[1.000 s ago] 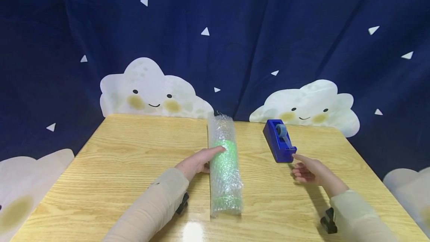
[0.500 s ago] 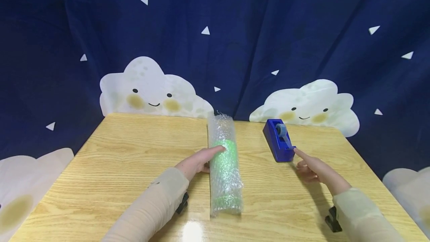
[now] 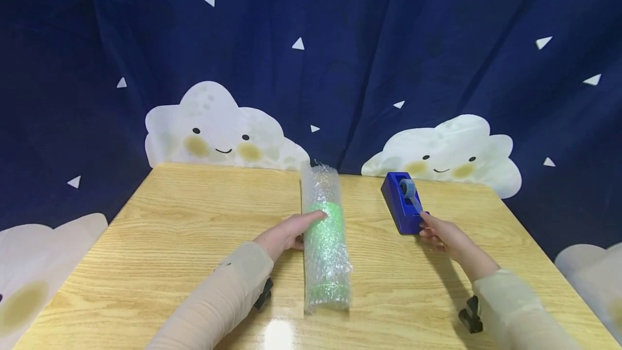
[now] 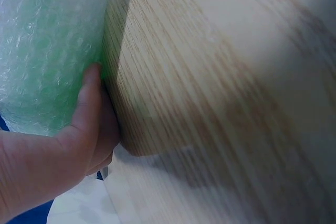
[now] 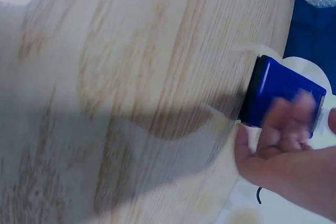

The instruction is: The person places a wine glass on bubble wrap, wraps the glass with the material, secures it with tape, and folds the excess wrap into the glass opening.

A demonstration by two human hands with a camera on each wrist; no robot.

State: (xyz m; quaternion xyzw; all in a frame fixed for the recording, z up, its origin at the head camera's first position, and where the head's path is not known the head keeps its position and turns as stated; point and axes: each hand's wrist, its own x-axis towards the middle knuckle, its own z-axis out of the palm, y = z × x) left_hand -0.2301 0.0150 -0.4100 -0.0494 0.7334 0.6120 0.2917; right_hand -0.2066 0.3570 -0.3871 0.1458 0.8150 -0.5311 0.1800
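A green cylindrical object wrapped in bubble wrap (image 3: 326, 253) lies lengthwise at mid-table. My left hand (image 3: 290, 231) holds it from the left side, thumb over the top and the other fingers low against its side; the left wrist view shows this hand (image 4: 79, 135) against the wrap. To the right stands a blue tape dispenser (image 3: 400, 209) with a roll of clear tape (image 3: 407, 188). At its front edge, my right hand (image 3: 449, 237) pinches the tape's loose end. In the right wrist view, the fingers are blurred before the dispenser (image 5: 275, 85).
The wooden table (image 3: 194, 204) has its far edge close against a dark blue curtain (image 3: 262, 31) printed with clouds and triangles. A small black device (image 3: 470, 315) sits under the right wrist. Light reflects off the near part of the tabletop.
My right hand has shifted from just beside the dispenser's front onto the tape's end, its thumb and finger coming together there. My left hand and the wrapped bundle have stayed in place.
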